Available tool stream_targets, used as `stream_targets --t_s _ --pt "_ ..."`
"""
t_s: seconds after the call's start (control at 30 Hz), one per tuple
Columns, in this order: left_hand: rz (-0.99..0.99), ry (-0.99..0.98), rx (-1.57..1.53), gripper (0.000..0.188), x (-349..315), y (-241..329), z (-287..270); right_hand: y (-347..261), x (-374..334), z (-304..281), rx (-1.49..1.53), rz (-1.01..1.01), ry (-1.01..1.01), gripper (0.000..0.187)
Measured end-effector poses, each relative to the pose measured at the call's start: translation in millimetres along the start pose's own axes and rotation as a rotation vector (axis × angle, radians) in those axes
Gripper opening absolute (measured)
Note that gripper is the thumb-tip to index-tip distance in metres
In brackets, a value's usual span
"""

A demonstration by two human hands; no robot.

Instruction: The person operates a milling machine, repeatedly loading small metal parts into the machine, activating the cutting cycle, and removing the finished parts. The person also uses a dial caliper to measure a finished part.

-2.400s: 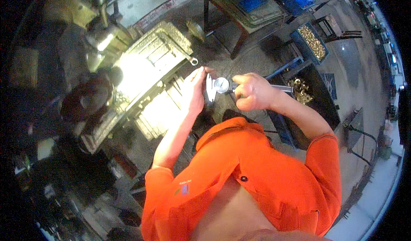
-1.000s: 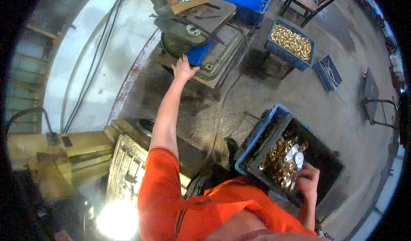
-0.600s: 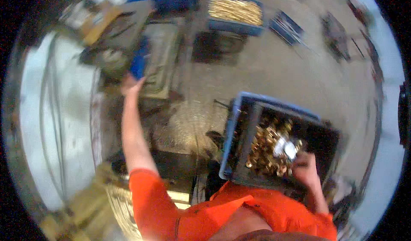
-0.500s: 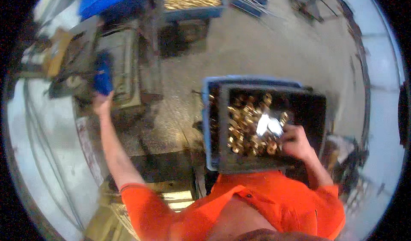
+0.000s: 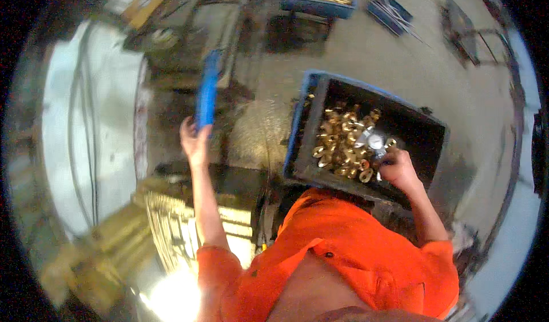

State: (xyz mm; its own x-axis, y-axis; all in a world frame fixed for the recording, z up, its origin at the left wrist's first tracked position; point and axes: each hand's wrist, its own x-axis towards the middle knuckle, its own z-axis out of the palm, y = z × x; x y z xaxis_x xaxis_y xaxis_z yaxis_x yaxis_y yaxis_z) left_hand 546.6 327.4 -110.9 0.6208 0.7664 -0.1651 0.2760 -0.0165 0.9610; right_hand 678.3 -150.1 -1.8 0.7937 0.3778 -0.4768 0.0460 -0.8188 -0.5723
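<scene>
My left hand (image 5: 195, 142) reaches forward on the left, its fingers closed on the near end of a long, narrow blue case (image 5: 207, 96). The case points away from me; blur hides its details. On the right, my right hand (image 5: 398, 167) grips a silver dial caliper (image 5: 376, 142) with a round white face. The caliper is held over a heap of shiny brass fittings (image 5: 340, 142). These fittings lie in the left part of a dark bin (image 5: 426, 128), which sits in or on a blue crate (image 5: 309, 82).
Beyond stands a blue crate (image 5: 320, 4) full of brass pieces. A small blue box (image 5: 392, 16) with pale rods lies on the floor to its right. Machinery (image 5: 166, 39) is at the far left. A slatted, brightly lit rack (image 5: 171, 219) stands near my left arm.
My view has turned, so the scene sits differently. The blue case has come away from the machine side, nearer and to the right, in my left hand. My right hand still holds the caliper over the bin.
</scene>
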Motion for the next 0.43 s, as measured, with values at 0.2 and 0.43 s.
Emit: stream_targets --t_s 0.2,0.43 --pt "0.567 0.15 0.858 0.079 -138.5 45.7 -31.4 13.7 -6.6 3.2 -0.277 -0.271 -0.097 0.027" --pt "0.1 0.263 0.467 0.073 -316.0 25.2 -79.5 -53.8 -56.5 16.9 -0.344 -0.802 0.332 0.03"
